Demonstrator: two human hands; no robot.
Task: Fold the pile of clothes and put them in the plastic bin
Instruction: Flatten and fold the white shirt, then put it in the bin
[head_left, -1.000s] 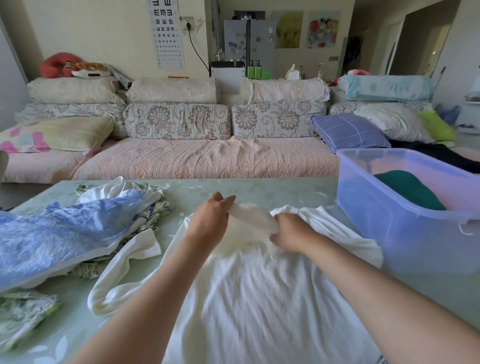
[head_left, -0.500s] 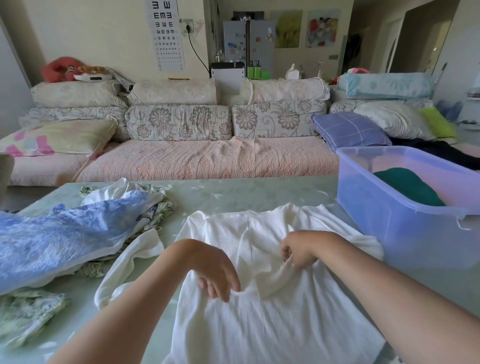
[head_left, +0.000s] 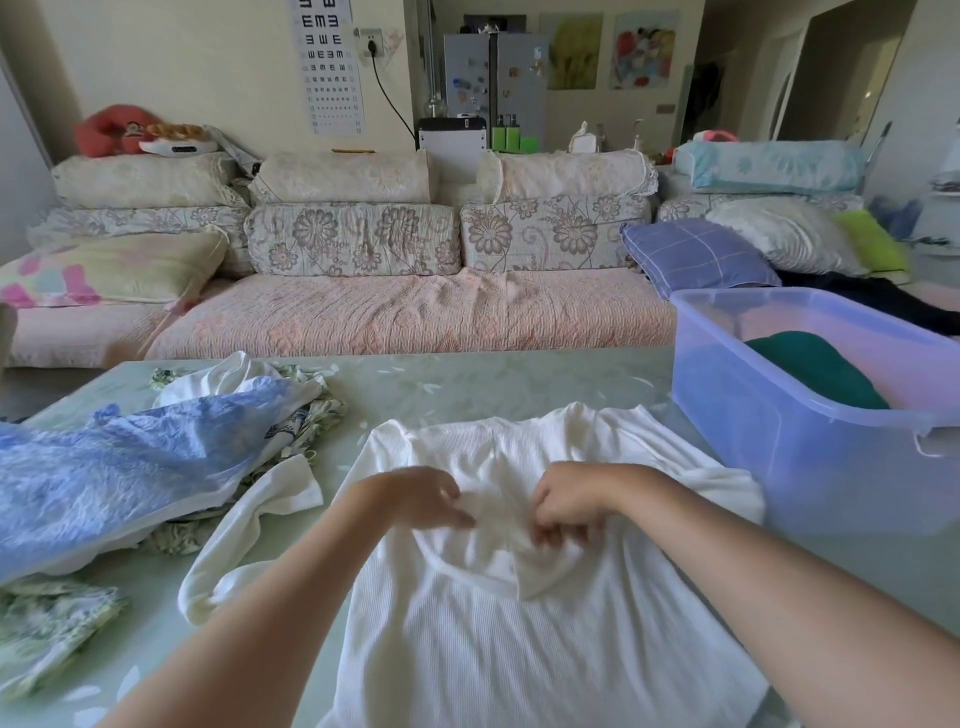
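A white ribbed top (head_left: 467, 634) lies spread on the pale green table (head_left: 493, 384) in front of me. My left hand (head_left: 415, 496) and my right hand (head_left: 569, 501) are close together at its middle, each pinching a bunched fold of the white fabric near the neckline. One long sleeve trails off to the left. A pile of unfolded clothes (head_left: 130, 467), blue on top with floral pieces under it, lies at the left. The translucent purple plastic bin (head_left: 769, 415) stands at the right with a dark green garment (head_left: 815, 366) inside.
A sofa (head_left: 395, 312) covered with cushions and pillows runs behind the table's far edge. More floral fabric (head_left: 47, 623) lies at the near left corner. Bare tabletop shows between the pile and the bin.
Both hands pulled back from the far collar toward me, dragging fabric with them. The left hand then came in next to the right at the shirt's middle.
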